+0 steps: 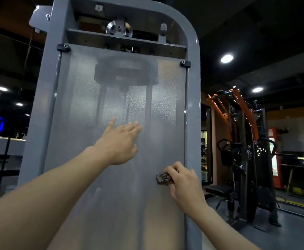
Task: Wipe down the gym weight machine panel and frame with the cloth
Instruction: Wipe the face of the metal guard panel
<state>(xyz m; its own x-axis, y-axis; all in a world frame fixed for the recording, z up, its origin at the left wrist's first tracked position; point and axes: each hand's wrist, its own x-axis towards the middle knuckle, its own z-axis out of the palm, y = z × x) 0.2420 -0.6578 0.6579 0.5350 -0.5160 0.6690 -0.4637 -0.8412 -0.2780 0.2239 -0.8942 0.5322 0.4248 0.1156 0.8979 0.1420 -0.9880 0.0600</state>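
We see the panel [122, 109] standing upright, long axis vertical, its frosted face toward us, inside the grey frame [192, 83]. Left hand [119, 141] lies flat on the panel at mid-height, fingers straight, pointing up and right, holding nothing. Right hand [181, 179] has a curled grip on the bunched cloth [163, 178], pressed to the panel near its right edge, just beside the frame's upright.

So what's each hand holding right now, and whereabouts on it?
The right hand grips the bunched cloth at its right side, pressing it against the panel by the frame's right edge. The left hand holds nothing, fingers extended toward the panel.
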